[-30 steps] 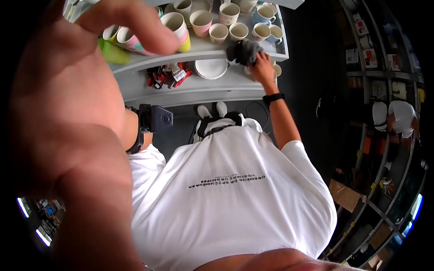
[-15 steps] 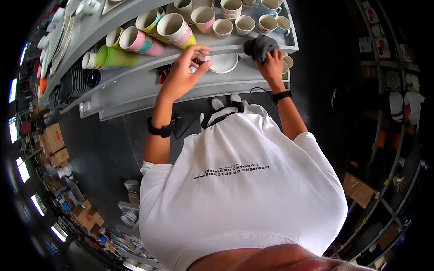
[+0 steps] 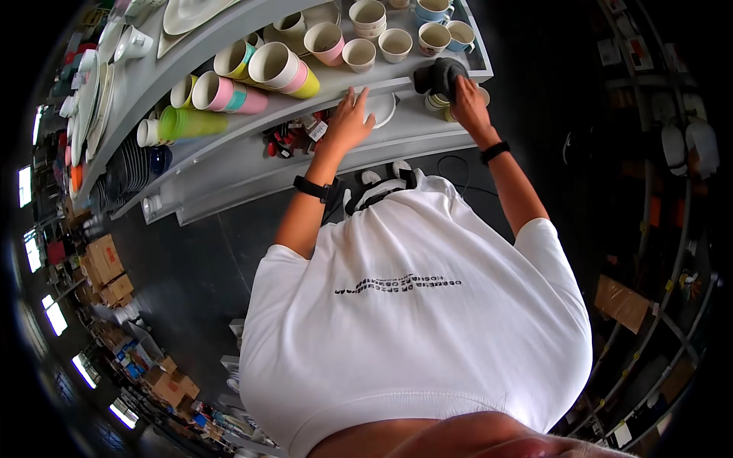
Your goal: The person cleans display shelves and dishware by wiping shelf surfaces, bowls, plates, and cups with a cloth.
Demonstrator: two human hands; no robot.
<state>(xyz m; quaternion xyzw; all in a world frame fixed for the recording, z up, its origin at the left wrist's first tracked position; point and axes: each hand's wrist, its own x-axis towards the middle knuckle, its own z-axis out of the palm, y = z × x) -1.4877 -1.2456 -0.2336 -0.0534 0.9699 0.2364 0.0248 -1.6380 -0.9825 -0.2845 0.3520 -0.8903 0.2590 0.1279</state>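
Observation:
My right hand (image 3: 469,105) is closed round a bunched dark grey cloth (image 3: 441,79), held at the front edge of the upper grey shelf (image 3: 336,93), near the right end. Part of the cloth hides the shelf edge and some cups below. My left hand (image 3: 351,122) is empty with its fingers apart, beside the same edge; whether the fingertips touch it I cannot tell. Behind that hand, a white round dish (image 3: 385,111) shows in part on the lower level. Closest to the cloth on top are a floral-looking cup (image 3: 434,38) and a light blue cup (image 3: 460,36).
Several cups stand on the upper shelf, including a pink cup (image 3: 324,43). Stacked cups lie tilted at left, among them green cups (image 3: 191,124). Red-and-black items (image 3: 284,140) sit on the lower shelf. Plates (image 3: 98,114) stand further left; cartons (image 3: 107,259) are on the floor side.
My left hand has moved right and down, its curled fingers now straighter. My right hand with the cloth has shifted slightly right and lower. The shelf appears shifted left as the view moved.

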